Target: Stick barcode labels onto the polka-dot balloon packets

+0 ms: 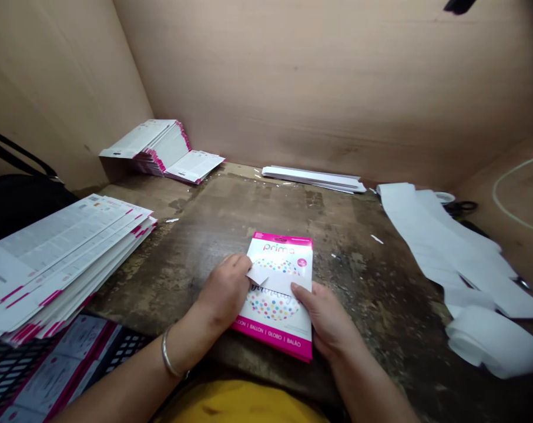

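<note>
Upright before me on the worktop is a small stack of pink-and-white balloon packets [272, 329], with "prima" printed across the top. A white paper strip [277, 280] crosses the front packet's middle, and its folded left end sticks up a little. My left hand [226, 291], with a bangle at the wrist, is closed at the left edge, its fingers curled by the strip's end; the fingertips are partly hidden. My right hand [328, 317] grips the right edge, thumb pressed on the strip and fingers behind the packets.
Printed cards [72, 252] are piled at left above a black crate [134, 343] holding more packets. Another card stack [173, 147] stands at the back left. Flat paper strips [312, 178] lie along the back wall. Right are a white paper roll [495, 341] and scissors [464, 207].
</note>
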`<state>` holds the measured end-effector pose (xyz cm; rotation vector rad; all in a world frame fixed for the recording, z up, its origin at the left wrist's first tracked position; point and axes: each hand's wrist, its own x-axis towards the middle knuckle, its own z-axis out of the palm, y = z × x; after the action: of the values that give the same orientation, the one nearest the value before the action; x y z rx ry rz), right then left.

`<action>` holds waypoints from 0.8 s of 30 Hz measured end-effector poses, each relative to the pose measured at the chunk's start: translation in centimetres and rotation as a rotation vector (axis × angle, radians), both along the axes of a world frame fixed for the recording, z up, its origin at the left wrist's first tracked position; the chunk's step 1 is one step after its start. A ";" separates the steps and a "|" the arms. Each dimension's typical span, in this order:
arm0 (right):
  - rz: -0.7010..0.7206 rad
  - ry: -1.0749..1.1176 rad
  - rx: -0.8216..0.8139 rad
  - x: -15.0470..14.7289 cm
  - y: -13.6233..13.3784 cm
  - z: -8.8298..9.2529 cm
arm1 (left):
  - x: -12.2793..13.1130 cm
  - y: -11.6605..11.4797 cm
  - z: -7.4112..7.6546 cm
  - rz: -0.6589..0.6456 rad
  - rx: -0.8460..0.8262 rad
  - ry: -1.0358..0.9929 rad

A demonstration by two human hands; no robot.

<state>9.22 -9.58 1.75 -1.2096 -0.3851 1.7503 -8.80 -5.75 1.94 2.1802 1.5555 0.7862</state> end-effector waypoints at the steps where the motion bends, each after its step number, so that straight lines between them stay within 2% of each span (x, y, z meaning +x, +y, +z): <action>1: 0.006 -0.015 0.006 -0.1 0.0 0.0 | 0.0 0.1 0.0 -0.004 -0.008 -0.001; 3: 0.007 -0.042 0.011 -0.2 0.0 0.0 | -0.2 0.4 0.0 0.025 -0.027 -0.020; 8: 0.003 -0.056 0.013 -0.4 -0.1 0.1 | -1.1 1.2 0.3 0.212 -0.138 -0.118; 10: 0.006 -0.056 0.010 -0.3 -0.1 0.1 | -1.3 1.1 0.2 0.240 -0.186 -0.166; 13: 0.010 -0.067 0.010 -0.2 -0.2 -0.1 | -1.2 0.3 0.0 0.237 -0.278 -0.253; 15: 0.022 -0.080 0.022 -0.2 -0.2 -0.3 | -1.1 -0.4 -0.2 0.212 -0.283 -0.273; 18: 0.032 -0.138 0.071 -0.5 -0.2 -0.5 | -0.8 -1.4 -0.7 0.088 -0.105 -0.146; 21: 0.026 -0.383 0.178 -0.6 -0.4 -0.1 | -0.7 -1.8 -1.2 -0.063 0.089 0.045; 24: -0.014 -1.011 0.357 -0.2 -1.1 0.6 | -0.7 -1.9 -1.5 -0.102 0.141 0.156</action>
<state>9.06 -10.70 2.34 -1.7304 -1.2039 0.8699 -9.52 -7.65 0.48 2.4543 1.4868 0.7288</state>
